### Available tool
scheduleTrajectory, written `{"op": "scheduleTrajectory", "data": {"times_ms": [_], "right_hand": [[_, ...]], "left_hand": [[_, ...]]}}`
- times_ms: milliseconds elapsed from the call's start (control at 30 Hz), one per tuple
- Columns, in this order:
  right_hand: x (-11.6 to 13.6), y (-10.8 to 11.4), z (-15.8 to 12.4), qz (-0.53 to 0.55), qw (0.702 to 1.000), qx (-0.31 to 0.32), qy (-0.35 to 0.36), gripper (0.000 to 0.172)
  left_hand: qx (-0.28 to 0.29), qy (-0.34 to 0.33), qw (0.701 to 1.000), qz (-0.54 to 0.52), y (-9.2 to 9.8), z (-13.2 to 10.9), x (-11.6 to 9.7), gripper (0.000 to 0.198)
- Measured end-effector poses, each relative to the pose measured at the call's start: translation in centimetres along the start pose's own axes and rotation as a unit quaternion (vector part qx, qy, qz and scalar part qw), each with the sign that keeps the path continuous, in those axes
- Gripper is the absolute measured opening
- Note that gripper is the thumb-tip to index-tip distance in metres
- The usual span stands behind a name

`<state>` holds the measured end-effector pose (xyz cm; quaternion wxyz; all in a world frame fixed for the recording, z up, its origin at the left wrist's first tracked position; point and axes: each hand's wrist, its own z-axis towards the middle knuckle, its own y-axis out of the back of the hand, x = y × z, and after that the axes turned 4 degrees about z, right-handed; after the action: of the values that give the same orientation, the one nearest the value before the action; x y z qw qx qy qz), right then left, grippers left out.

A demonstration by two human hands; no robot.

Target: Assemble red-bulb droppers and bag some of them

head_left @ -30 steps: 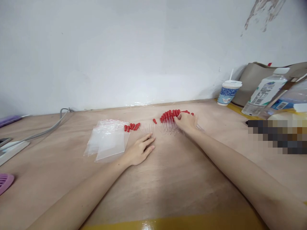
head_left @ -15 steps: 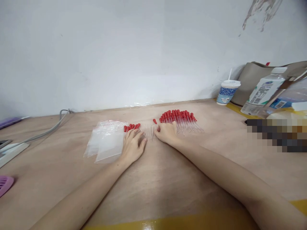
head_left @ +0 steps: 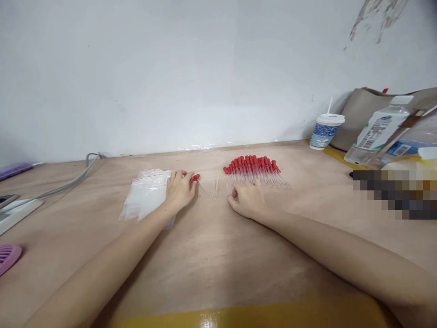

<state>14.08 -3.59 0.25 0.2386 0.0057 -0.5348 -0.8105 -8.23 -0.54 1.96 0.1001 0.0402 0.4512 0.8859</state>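
Note:
My left hand (head_left: 180,190) is at the right edge of the clear zip bags (head_left: 145,193), its fingers curled over a few red rubber bulbs (head_left: 195,178) that show beside the thumb and between the fingers. Several thin clear tubes (head_left: 216,187) lie between my two hands. My right hand (head_left: 248,199) rests on the table with its fingers curled in, just in front of a fanned row of red-capped droppers (head_left: 252,163). A faint clear tube shows by its thumb, and what its fingertips hold is hidden.
A blue and white paper cup (head_left: 324,132), a plastic bottle (head_left: 378,130) and a grey bag (head_left: 353,109) stand at the right. A grey cable (head_left: 73,183) and a pink slotted object (head_left: 8,258) are at the left. A wall (head_left: 205,82) rises behind the table.
My left hand has moved left and forward onto the red bulbs. My right hand has moved slightly right and toward me. The separate bulb beside the row now sits at the row's left end.

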Motion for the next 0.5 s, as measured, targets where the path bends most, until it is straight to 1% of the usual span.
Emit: {"op": "scheduleTrajectory", "data": {"times_ms": [67, 133, 200, 267, 367, 433, 500], "right_hand": [[-0.5, 0.5, -1.0, 0.022, 0.999, -0.014, 0.026, 0.015], [-0.9, 1.2, -1.9, 0.051, 0.997, -0.012, 0.059, 0.013], [-1.3, 1.9, -2.5, 0.083, 0.993, 0.004, 0.084, 0.012], [-1.7, 2.3, -2.9, 0.109, 0.99, 0.025, 0.09, 0.011], [-2.2, 2.3, -3.0, 0.135, 0.987, 0.032, 0.075, 0.01], [-2.4, 2.1, -3.0, 0.148, 0.986, 0.03, 0.069, 0.008], [-2.6, 1.8, -2.9, 0.158, 0.985, 0.026, 0.065, 0.008]], "left_hand": [[0.002, 0.019, 1.0, -0.017, -0.8, 1.3, 0.2, 0.027], [0.011, 0.042, 0.998, -0.047, -1.7, 2.5, 0.3, 0.021], [0.017, 0.054, 0.996, -0.066, -2.3, 3.3, 0.3, 0.012], [0.017, 0.058, 0.995, -0.076, -2.4, 3.6, 0.2, 0.008], [0.005, 0.064, 0.994, -0.087, -1.8, 3.3, -0.3, 0.008], [-0.012, 0.073, 0.99, -0.117, -0.9, 2.4, -0.9, 0.012], [-0.018, 0.075, 0.974, -0.214, 0.1, 1.0, -1.6, 0.013]]}}
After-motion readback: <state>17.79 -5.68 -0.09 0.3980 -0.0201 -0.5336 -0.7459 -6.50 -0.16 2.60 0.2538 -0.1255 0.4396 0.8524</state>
